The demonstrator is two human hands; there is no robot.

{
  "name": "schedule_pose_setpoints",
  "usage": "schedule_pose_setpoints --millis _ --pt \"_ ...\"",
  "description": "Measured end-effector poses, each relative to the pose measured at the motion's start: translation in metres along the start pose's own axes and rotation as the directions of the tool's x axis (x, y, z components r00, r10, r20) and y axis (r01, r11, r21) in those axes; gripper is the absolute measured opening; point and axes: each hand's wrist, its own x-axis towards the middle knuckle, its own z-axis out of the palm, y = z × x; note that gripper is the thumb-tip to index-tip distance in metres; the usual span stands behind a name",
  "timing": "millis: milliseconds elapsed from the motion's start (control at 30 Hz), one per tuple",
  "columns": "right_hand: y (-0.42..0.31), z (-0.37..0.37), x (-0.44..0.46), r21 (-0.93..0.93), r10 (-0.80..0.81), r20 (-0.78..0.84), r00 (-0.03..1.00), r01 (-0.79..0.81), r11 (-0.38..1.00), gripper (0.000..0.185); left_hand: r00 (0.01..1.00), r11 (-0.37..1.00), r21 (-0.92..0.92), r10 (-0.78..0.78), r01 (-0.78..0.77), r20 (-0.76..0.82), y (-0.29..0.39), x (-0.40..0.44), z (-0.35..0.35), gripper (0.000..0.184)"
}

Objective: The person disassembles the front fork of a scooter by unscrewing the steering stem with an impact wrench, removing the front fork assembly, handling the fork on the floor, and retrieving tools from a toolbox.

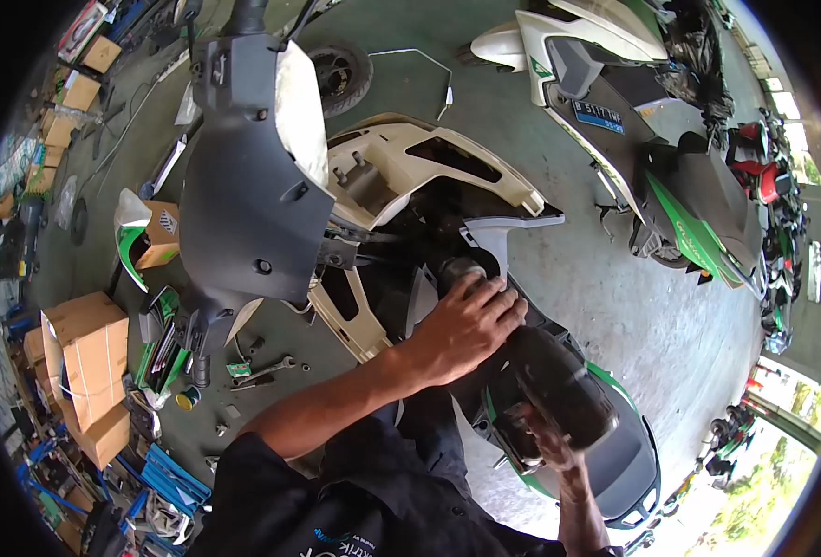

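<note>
My left hand (475,320) is closed over a round grey part (460,269) in the middle of the partly stripped scooter, its fingers curled around the top. A large dark cylinder (568,390) slants down to the right from beside that hand, blurred by motion. Against its lower left side is my right hand (545,441), also smeared, so its grip is not clear. Cream body panels (438,153) lie open around the dark centre of the scooter. Below the cylinder is a black seat (619,464) with green edging.
The scooter's dark front cover (253,176) stands at left. Wrenches (276,367) and a cardboard box (85,348) are on the floor. A loose wheel (341,79) lies behind. Another scooter (703,218) with green panels stands at right.
</note>
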Motion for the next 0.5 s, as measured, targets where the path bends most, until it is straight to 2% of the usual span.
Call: schedule_pose_setpoints --millis 67,133,167,200,233,267,300,333,367,400,433,500 --pt "-0.004 0.001 0.014 -0.261 0.143 0.021 0.989 -0.133 0.956 0.031 0.985 0.974 -0.172 -0.161 0.147 -0.065 0.014 -0.01 -0.01 0.051" --pt "-0.007 0.0 0.022 -0.337 0.159 0.073 0.985 -0.126 0.933 0.034 0.938 0.874 -0.394 -0.338 0.285 -0.071 0.03 -0.022 -0.018 0.051" --pt "-0.009 -0.002 0.023 -0.285 0.108 0.12 0.987 -0.07 0.956 0.035 0.876 0.669 -0.647 -0.483 0.367 -0.003 0.04 -0.033 -0.014 0.049" --pt "-0.011 -0.006 0.027 -0.23 0.046 0.16 0.986 -0.008 0.973 0.037 0.804 0.395 -0.831 -0.587 0.392 0.1 0.046 -0.043 -0.005 0.048" --pt "0.001 -0.027 0.031 -0.393 0.001 0.22 0.976 0.088 0.915 0.035 0.729 0.077 -0.928 -0.644 0.365 0.234 0.048 -0.048 0.004 0.047" --pt "0.026 -0.061 0.033 -0.537 -0.027 0.286 0.958 0.183 0.823 0.033 0.647 -0.39 -0.876 -0.596 0.285 0.476 0.048 -0.05 0.013 0.051" --pt "0.019 -0.064 0.041 -0.602 -0.099 0.349 0.932 0.304 0.739 0.033 0.64 -0.634 -0.755 -0.513 0.166 0.572 0.045 -0.048 0.018 0.053" --pt "0.011 -0.067 0.049 -0.653 -0.172 0.408 0.897 0.418 0.631 0.033 0.651 -0.821 -0.57 -0.41 0.042 0.639 0.04 -0.044 0.022 0.055" --pt "0.003 -0.07 0.057 -0.688 -0.242 0.463 0.853 0.518 0.509 0.033 0.678 -0.939 -0.336 -0.296 -0.077 0.673 0.034 -0.038 0.027 0.057" --pt "-0.011 -0.077 0.071 -0.661 -0.284 0.622 0.73 0.683 0.31 0.032 0.707 -0.949 -0.288 -0.291 -0.128 0.644 0.032 -0.031 0.037 0.062" --pt "-0.028 -0.078 0.082 -0.582 -0.278 0.763 0.584 0.807 0.097 0.032 0.688 -0.941 -0.285 -0.328 -0.18 0.648 0.03 -0.02 0.04 0.062" --pt "-0.082 -0.034 0.086 -0.675 -0.07 0.573 0.817 0.519 0.524 0.029 0.64 -0.917 -0.274 -0.399 -0.291 0.657 0.027 -0.002 0.044 0.063"
